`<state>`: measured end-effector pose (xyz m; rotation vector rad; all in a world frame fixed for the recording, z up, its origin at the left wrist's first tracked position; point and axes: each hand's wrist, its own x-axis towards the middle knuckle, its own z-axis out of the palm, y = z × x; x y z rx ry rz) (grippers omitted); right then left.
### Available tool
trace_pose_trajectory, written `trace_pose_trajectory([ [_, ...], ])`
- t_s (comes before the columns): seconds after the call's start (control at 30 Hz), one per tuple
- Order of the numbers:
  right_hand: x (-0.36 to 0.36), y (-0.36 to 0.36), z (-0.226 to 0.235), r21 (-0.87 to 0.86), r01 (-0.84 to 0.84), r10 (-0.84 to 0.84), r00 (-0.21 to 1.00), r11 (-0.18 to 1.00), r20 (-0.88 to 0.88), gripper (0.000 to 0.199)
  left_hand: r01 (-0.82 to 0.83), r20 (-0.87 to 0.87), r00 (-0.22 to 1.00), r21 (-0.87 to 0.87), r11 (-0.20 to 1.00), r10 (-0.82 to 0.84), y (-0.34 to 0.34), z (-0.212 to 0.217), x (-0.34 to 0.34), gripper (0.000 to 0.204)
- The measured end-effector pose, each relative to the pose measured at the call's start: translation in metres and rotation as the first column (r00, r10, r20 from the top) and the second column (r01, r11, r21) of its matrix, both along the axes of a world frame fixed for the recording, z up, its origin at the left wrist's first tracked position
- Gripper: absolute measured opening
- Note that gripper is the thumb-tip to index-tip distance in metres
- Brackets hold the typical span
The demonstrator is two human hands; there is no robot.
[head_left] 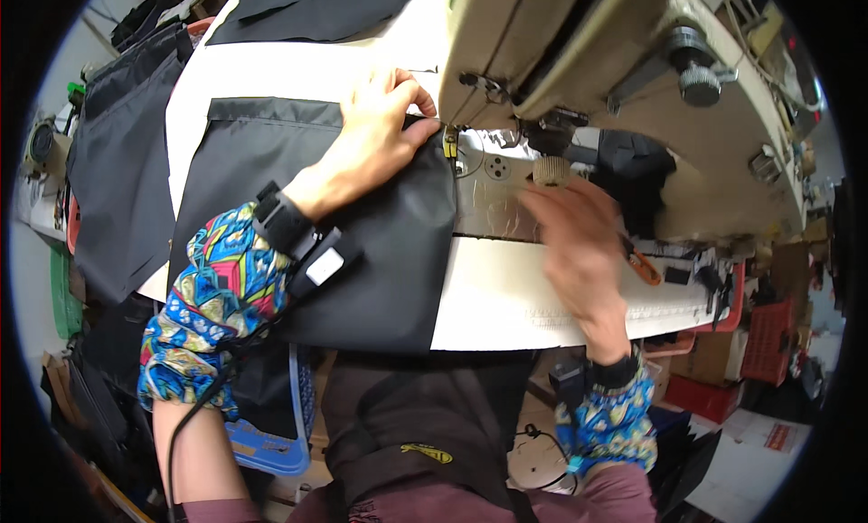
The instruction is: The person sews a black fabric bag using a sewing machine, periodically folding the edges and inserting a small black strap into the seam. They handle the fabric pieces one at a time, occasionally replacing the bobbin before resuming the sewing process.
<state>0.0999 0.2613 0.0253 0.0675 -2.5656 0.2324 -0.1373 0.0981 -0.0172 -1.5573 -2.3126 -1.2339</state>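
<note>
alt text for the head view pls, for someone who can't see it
A person's left hand presses black fabric flat beside the needle of a beige sewing machine, while the blurred right hand hovers over the white table. Both forearms wear colourful patterned sleeves.

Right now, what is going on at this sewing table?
A person sits at a beige sewing machine on a white table. The left hand lies flat on a piece of black fabric, fingers pressing its edge close to the needle area. The right hand is blurred above the metal plate, open and holding nothing that I can see. More black fabric pieces hang over the table's left side. Orange snips lie beside the right hand.
</note>
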Motion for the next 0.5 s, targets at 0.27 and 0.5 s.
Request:
trace_pose_trajectory([
  [0.27, 0.128, 0.107, -0.013, 0.121, 0.792, -0.627, 0.557, 0.598, -0.544, 0.038, 0.294, -0.277, 0.903, -0.161, 0.942, -0.329, -0.041, 0.016, 0.052, 0.041],
  [0.5, 0.155, 0.101, -0.040, 0.009, 0.799, -0.789, 0.596, 0.602, -0.147, 0.038, 0.290, -0.256, 0.912, -0.144, 0.946, -0.319, -0.040, 0.016, 0.052, 0.041],
])
